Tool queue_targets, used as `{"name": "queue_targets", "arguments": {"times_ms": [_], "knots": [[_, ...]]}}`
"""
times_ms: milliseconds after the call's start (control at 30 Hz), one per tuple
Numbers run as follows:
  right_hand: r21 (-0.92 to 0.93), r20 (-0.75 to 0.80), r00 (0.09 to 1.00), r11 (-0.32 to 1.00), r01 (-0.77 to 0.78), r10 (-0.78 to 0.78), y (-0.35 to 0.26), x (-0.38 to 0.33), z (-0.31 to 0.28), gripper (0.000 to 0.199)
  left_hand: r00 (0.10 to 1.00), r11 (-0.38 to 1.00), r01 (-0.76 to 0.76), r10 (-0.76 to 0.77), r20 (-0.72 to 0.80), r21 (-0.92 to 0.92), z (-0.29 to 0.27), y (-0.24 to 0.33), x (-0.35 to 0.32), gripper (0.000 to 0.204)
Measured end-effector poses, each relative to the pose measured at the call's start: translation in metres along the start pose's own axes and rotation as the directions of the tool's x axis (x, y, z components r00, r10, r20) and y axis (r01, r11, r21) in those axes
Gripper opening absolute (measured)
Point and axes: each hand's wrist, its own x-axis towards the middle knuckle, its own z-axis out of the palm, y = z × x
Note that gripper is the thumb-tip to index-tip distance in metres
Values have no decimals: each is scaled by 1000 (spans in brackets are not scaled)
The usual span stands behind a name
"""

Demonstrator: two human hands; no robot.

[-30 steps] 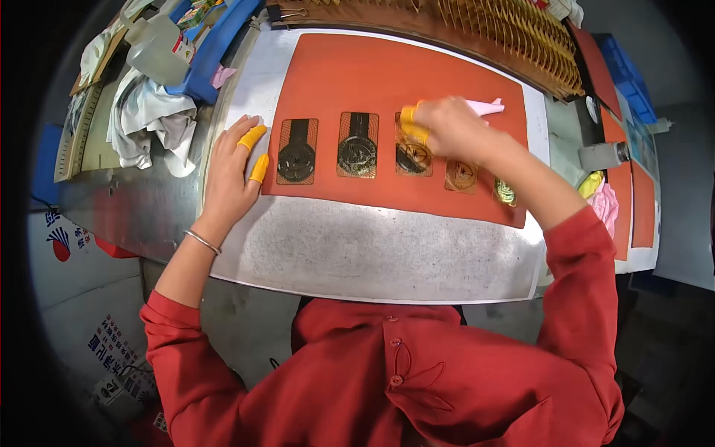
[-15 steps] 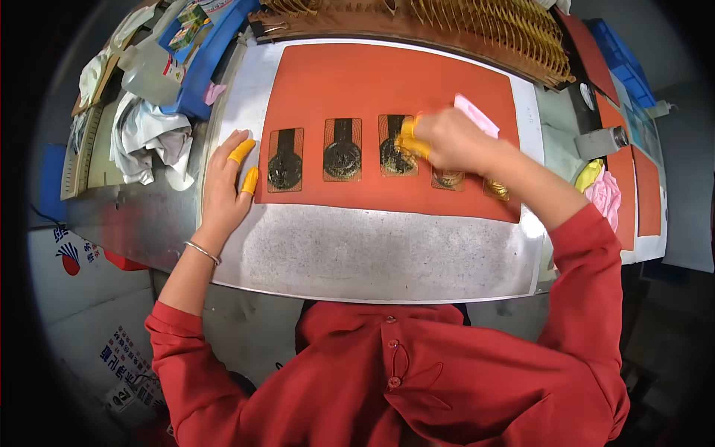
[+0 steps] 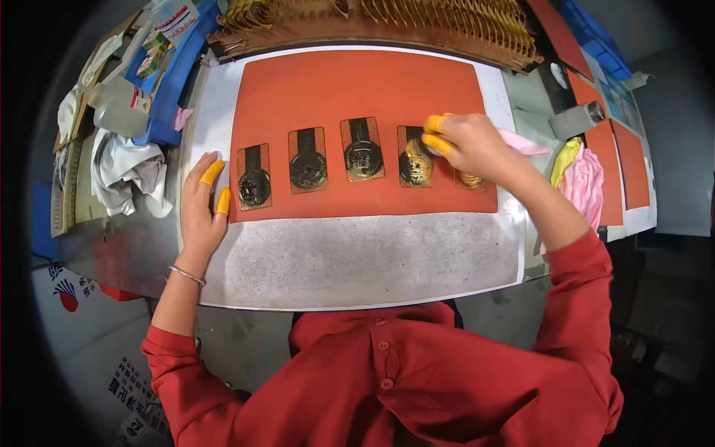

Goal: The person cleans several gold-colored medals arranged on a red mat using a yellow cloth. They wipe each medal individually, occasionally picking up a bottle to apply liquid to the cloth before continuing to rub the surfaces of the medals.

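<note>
Several thin rectangular plates, each with a dark round medallion under a dark band, lie in a row on an orange-red mat (image 3: 357,82). My right hand (image 3: 477,149), with yellow finger cots, is closed over the fourth plate (image 3: 415,170) from the left, its fingertips at the upper right part. A pink cloth (image 3: 523,141) sticks out from behind this hand and appears gripped in it. Gold shows on the fourth medallion; the fifth plate (image 3: 469,180) is partly hidden under the wrist. My left hand (image 3: 202,207), also wearing yellow cots, rests open beside the leftmost plate (image 3: 254,179).
A rack of curved gold-coloured pieces (image 3: 447,18) spans the back. At left stand a blue tray (image 3: 167,97), a translucent bottle (image 3: 123,106) and a white cloth (image 3: 126,167). A grey bottle (image 3: 577,119) lies at right, near a crumpled pink cloth (image 3: 582,186) and a yellow one.
My right hand has moved right from the third plate to the fourth, the pink cloth travelling with it. My left hand stays beside the mat. The whole view has shifted slightly.
</note>
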Motion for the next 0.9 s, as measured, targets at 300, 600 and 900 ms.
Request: {"name": "queue_targets", "arguments": {"times_ms": [300,600,900], "knots": [[71,229,952,979,192,-204,-32,-10,29,9,1000,1000,15,-14,10,-13,0,1,-1,36],[-41,145,963,971,237,-229,-1,-6,26,11,999,999,40,-40,2,-32,2,0,-4,37],[-39,38,997,996,76,-75,9,5,18,14,990,911,136,-143,11,-388,5,-13,-11,42]]}}
